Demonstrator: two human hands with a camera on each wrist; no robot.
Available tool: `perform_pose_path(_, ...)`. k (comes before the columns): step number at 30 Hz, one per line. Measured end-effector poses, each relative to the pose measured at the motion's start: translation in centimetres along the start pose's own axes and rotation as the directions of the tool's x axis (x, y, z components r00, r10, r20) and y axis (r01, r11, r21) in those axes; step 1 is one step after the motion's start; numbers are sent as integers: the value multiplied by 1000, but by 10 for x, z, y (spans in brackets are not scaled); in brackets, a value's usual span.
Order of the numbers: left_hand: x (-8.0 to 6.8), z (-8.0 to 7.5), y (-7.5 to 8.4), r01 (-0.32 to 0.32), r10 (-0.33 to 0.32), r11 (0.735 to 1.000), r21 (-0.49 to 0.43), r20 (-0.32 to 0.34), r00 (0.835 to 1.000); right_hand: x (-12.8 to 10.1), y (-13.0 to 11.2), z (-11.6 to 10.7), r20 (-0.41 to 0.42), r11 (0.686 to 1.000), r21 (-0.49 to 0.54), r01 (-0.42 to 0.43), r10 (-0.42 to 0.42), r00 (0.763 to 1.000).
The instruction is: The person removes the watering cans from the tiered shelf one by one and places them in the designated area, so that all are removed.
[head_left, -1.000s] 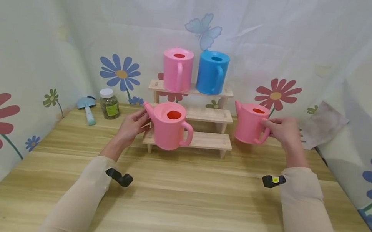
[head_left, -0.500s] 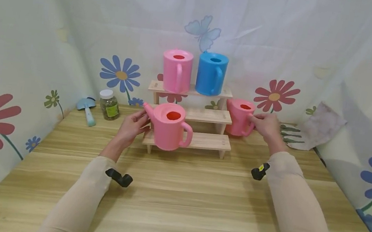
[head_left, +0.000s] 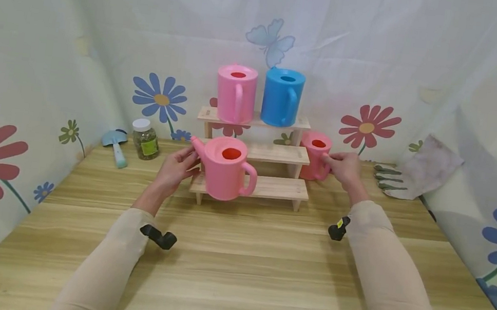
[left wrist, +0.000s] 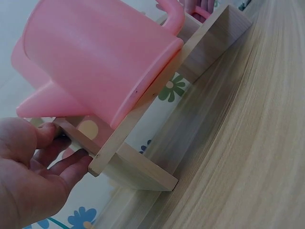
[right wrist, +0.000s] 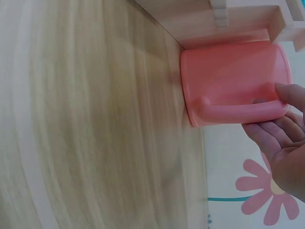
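Note:
My right hand pinches the handle of a pink watering can at the right end of a stepped wooden stand. In the right wrist view, that can stands upright against the stand, its base at the tabletop. My left hand grips the stand's left end, fingertips at the shelf ends in the left wrist view. Beside it, a second pink watering can sits on the lowest step, spout pointing left above my fingers. On the top step stand another pink watering can and a blue one.
At the back left lie a small blue shovel and a white-lidded jar with a green label. A pair of garden gloves or a cloth-like glove leans at the back right. Flowered fabric walls enclose the wooden table.
My right hand has carried its pink watering can leftward and back, from the open right side to the stand's right end. The left hand stays in place.

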State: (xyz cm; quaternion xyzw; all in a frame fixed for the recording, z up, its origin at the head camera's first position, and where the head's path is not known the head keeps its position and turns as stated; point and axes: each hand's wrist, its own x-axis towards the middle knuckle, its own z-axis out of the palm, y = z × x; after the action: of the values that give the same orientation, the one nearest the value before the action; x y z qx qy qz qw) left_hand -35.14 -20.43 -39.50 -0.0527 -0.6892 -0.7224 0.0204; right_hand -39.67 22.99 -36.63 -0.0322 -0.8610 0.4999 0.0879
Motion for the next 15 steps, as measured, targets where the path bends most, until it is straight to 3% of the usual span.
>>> perform_pose_path(9,-1,0,1,-5,5,1000,-13,6,1000,-2,-3,5,-6,999,-35,25,-25,1000)
perform_pose_path(15,-1,1,2,2,-1,1000,-12,12,1000,-9,-6,-3,-2,999,-45,13,-13,1000)
